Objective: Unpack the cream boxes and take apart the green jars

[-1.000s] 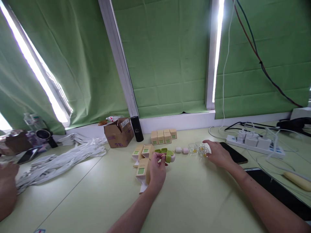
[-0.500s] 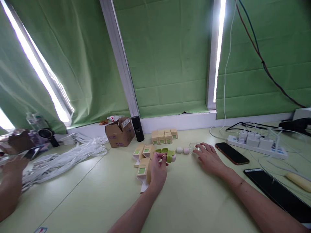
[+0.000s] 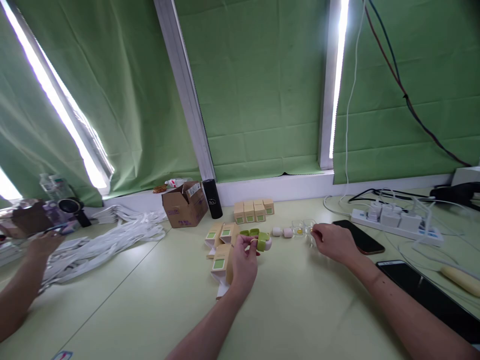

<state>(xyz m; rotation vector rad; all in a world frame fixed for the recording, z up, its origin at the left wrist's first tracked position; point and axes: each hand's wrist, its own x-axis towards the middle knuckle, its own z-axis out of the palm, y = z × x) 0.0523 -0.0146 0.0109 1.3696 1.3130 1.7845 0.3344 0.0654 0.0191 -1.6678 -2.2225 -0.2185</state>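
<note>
My left hand (image 3: 243,262) is closed on a small green-and-white capped piece (image 3: 263,242), held just above the table beside two green caps (image 3: 249,232). My right hand (image 3: 333,242) rests on the table to the right with its fingers curled at the clear little cups with yellow bits (image 3: 303,229); what it pinches is hidden. Two small white pieces (image 3: 282,232) lie between the hands. Tan boxes with green labels (image 3: 220,247) lie under and left of my left hand.
A row of tan boxes (image 3: 253,210), a black cylinder (image 3: 212,198) and an open cardboard box (image 3: 183,204) stand behind. White straps (image 3: 101,240) lie left, where another person's hand (image 3: 43,244) reaches. Phones (image 3: 359,236), a power strip (image 3: 397,222) and cables lie right.
My right hand moved back to the right from over the clear cups and curled at their edge. The other person's hand at the left moved further away. My left hand stayed put.
</note>
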